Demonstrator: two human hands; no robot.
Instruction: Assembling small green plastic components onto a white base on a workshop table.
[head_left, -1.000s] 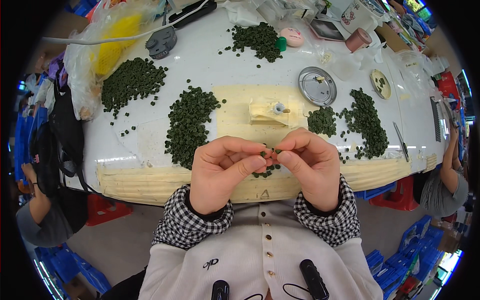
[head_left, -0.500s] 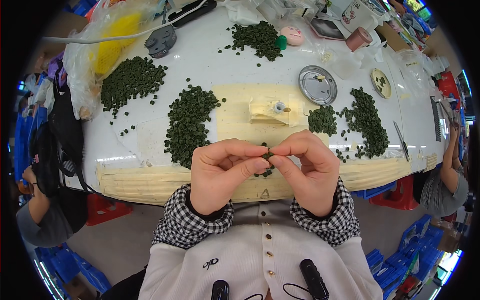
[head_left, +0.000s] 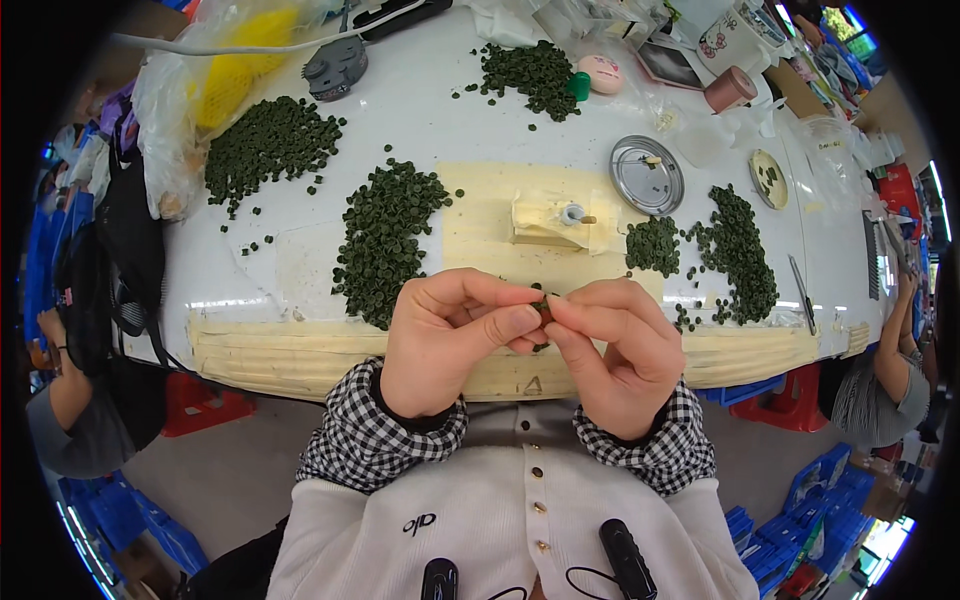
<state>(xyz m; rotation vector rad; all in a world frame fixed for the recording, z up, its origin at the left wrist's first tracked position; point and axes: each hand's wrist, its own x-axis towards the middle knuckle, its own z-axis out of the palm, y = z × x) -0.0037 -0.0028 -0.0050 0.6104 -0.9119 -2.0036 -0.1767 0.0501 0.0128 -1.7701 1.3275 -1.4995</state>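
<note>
Over the near edge of the table my left hand [head_left: 440,340] and my right hand [head_left: 627,350] meet, thumbs and forefingers pinched. Between their fingertips is a small dark green round piece [head_left: 541,304], mostly covered by the fingers. A few similar pieces peek out just behind and below the fingertips. To the left of my left hand spreads a pile of small green round pieces [head_left: 388,240]. Beyond my right hand lie a smaller pile [head_left: 652,246] and a long pile [head_left: 742,260]. A tape-wrapped block [head_left: 550,230] with a short metal peg stands beyond both hands.
Farther off are more green piles [head_left: 270,150], a round metal lid [head_left: 647,176], a shallow cream dish [head_left: 768,180] and a pink thread spool [head_left: 731,90]. Tweezers [head_left: 802,293] lie at right. Plastic bags [head_left: 165,150] crowd the left edge. Other people sit at both sides.
The view has shifted slightly, so the table things sit a little differently. My fingertips have closed tighter around the small piece, and my right fingers have turned a little.
</note>
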